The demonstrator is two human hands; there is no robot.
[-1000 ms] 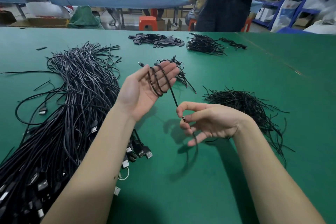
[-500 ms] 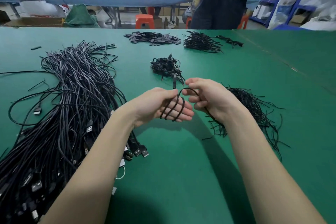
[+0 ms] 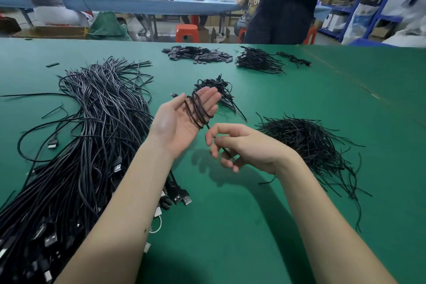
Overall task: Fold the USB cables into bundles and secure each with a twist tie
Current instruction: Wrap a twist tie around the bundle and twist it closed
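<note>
Green table [image 3: 230, 226] | loose cables [image 3: 92, 134] left | blue shelving [image 3: 368, 7] behind

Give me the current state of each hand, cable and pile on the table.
left hand: palm up, fingers straight, cable looped around them
cable: partly coiled, not tied
right hand: pinching the cable's free end
loose cable pile: unbundled, left of the arms
twist tie pile: loose, right of the hands
finished bundles: heaped behind the left hand
</note>
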